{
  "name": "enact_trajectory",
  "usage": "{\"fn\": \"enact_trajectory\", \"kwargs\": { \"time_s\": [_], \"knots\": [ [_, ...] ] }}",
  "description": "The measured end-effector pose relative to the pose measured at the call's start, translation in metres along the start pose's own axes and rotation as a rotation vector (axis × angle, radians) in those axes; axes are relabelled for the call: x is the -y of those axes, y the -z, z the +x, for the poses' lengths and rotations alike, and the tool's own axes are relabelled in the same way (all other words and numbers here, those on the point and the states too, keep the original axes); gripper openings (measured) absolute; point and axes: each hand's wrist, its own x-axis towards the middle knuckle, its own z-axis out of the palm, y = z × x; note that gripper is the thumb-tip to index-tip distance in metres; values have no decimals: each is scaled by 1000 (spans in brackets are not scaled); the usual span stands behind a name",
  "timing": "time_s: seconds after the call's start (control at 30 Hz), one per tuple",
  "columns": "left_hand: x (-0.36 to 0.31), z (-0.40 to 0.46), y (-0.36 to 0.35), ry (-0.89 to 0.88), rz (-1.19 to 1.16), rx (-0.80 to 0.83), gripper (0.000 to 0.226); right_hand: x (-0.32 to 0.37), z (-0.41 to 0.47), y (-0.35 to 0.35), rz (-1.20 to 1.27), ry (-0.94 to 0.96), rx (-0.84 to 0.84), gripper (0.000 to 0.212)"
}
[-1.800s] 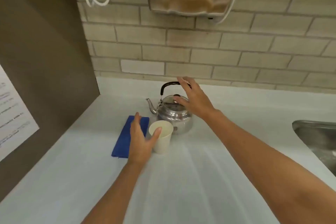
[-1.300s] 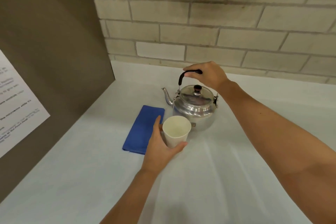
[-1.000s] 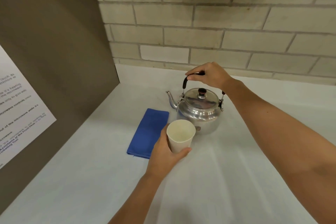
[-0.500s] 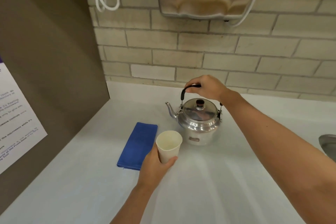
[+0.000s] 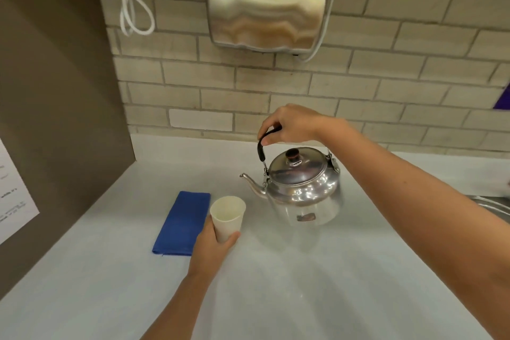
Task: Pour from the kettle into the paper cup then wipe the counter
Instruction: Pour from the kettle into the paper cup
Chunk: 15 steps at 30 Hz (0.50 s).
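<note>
A shiny metal kettle (image 5: 303,188) with a black handle and a lid knob is upright near the back of the pale counter (image 5: 289,284), spout pointing left. My right hand (image 5: 292,125) is closed around the top of its handle. A white paper cup (image 5: 227,217), tilted slightly and looking empty inside, is gripped from below and behind by my left hand (image 5: 212,246), just left of and below the spout. A folded blue cloth (image 5: 182,222) lies flat on the counter to the left of the cup.
A brown side panel (image 5: 55,119) with a printed sheet walls off the left. The brick wall (image 5: 386,77) behind carries a steel hand dryer (image 5: 267,5) and a looped white cable (image 5: 132,5). A steel sink rim (image 5: 491,207) shows at the right edge.
My right hand went from the lid to the handle and closed on it. My left hand took hold of the cup and shifted it slightly away from the kettle. The view tilted up.
</note>
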Motion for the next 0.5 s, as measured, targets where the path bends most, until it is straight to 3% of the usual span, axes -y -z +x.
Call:
{"fn": "enact_trajectory", "kwargs": {
  "time_s": [0.5],
  "knots": [
    [5, 0, -2, -25, -51, 6, 67, 54, 5, -13, -283, 78, 207, 21]
  ]
}}
